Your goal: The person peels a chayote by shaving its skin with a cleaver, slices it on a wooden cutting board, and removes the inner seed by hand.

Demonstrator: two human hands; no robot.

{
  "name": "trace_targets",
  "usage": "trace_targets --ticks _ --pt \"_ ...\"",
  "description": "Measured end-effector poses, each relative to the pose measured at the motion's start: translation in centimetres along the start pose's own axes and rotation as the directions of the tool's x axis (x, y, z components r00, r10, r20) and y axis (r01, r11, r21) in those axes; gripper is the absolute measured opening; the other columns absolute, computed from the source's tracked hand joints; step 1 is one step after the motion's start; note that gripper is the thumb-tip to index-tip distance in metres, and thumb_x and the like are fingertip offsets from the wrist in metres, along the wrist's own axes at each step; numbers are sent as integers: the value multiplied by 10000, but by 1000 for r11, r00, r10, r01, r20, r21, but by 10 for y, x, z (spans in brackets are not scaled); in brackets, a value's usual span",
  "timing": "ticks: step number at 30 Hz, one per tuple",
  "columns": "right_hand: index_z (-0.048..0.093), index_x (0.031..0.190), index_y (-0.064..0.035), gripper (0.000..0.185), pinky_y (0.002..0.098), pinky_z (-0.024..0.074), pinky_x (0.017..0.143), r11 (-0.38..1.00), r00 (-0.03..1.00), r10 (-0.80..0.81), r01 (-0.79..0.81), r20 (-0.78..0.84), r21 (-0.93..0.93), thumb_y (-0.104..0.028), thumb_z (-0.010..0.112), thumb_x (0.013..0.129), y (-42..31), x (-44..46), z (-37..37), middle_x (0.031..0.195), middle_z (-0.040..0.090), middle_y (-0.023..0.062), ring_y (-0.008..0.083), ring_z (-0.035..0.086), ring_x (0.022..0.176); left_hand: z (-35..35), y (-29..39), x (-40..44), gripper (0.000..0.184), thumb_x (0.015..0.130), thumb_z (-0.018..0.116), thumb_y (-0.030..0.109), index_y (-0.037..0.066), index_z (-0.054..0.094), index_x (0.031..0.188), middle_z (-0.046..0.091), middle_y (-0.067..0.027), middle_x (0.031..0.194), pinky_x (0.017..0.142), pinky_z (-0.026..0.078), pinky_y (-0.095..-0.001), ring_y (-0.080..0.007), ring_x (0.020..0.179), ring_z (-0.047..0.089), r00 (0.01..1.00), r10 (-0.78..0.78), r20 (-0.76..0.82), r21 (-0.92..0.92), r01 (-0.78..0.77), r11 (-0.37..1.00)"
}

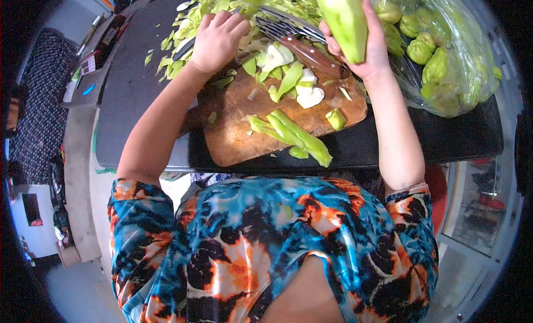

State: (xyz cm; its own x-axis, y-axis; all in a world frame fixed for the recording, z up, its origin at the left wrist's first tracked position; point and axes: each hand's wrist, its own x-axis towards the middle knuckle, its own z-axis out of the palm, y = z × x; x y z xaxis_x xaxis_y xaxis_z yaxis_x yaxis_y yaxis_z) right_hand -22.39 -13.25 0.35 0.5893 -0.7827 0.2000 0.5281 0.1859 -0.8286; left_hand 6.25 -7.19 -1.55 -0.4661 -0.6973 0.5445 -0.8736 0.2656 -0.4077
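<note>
My left hand (221, 41) is closed over a dark handle (185, 48) above the heap of pale green shreds (214, 9). A slotted metal grater (277, 26) lies just right of this hand; whether the handle belongs to it I cannot tell. In my right hand (371, 55) is a peeled, light green chayote (345, 26), tilted, fingers and thumb around its lower end. Between the hands a brown riveted wooden handle (313, 56) rests over the cutting board (233, 134); what it joins is hidden. White and green scraps (286, 81) lie beside it.
At the right, a clear plastic bag (469, 73) holds several whole chayotes (419, 52). Long green pieces (294, 135) and a small chunk (336, 119) lie on the board's front part. The black table's (130, 101) near edge runs close to my body.
</note>
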Motion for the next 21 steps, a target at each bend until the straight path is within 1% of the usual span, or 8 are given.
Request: trace_targets --ticks 1,2,5,7,8,12,15,21 --pt "510 1191 -34 597 263 479 567 990 999 -39 33 -35 -141 -558 448 911 5 1 -2 964 584 132 168 589 673 -1 -4 0 168 771 539 175 189 612 922 603 -17 809 792 414 -361 -189 865 595 997 -24 74 -17 26 1000" --pt "481 1260 -15 594 286 514 751 983 998 -23 13 -51 -182 -417 638 852 9 0 -8 1102 606 119 180 623 893 -5 -7 -1 114 790 524 161 160 620 850 606 -31 747 781 411 -383 -214 804 608 985 -109 132 -109 123 986" --pt "453 1302 -2 654 292 465 906 721 971 -149 237 188 -651 -265 743 779 -8 -11 10 1153 599 96 173 584 1039 -9 -7 0 141 832 483 169 134 611 878 617 -59 738 797 409 -407 -255 769 611 963 -253 93 -225 268 937" --pt "517 1236 6 610 295 437 948 738 987 -30 129 158 -662 -205 786 731 -11 -12 9 1150 613 80 138 580 1036 -29 8 4 231 869 452 251 85 605 920 625 -143 818 845 412 -426 -323 827 602 977 -202 74 -459 213 863" --pt "487 1269 11 628 292 427 960 738 989 26 82 149 -670 -194 769 746 -10 -11 9 1173 599 81 139 567 1058 -41 17 6 276 901 429 254 33 586 956 590 -177 888 849 417 -431 -342 908 561 959 -141 247 -601 266 754" --pt "468 1299 13 621 285 411 974 693 989 77 38 126 -720 -155 740 767 5 -3 2 1204 584 73 128 543 1092 -93 90 8 360 762 681 252 79 595 1066 577 -118 997 856 431 -418 -319 989 552 966 256 -17 -868 -142 477" --pt "485 1282 11 580 286 413 967 736 996 80 -37 33 -676 -173 722 785 6 -6 5 1181 594 72 130 552 1078 -112 136 10 660 640 772 277 226 531 1251 446 -60 1293 987 366 -473 -291 1220 411 890 447 -90 -826 -318 465" --pt "550 1183 -16 439 304 507 756 884 981 15 -104 -194 -456 -277 654 845 -2 -9 -8 1052 624 69 151 603 912 -75 160 5 554 649 733 248 200 552 1170 468 -48 1239 992 341 -461 -251 1211 402 835 550 -7 -783 -347 517"
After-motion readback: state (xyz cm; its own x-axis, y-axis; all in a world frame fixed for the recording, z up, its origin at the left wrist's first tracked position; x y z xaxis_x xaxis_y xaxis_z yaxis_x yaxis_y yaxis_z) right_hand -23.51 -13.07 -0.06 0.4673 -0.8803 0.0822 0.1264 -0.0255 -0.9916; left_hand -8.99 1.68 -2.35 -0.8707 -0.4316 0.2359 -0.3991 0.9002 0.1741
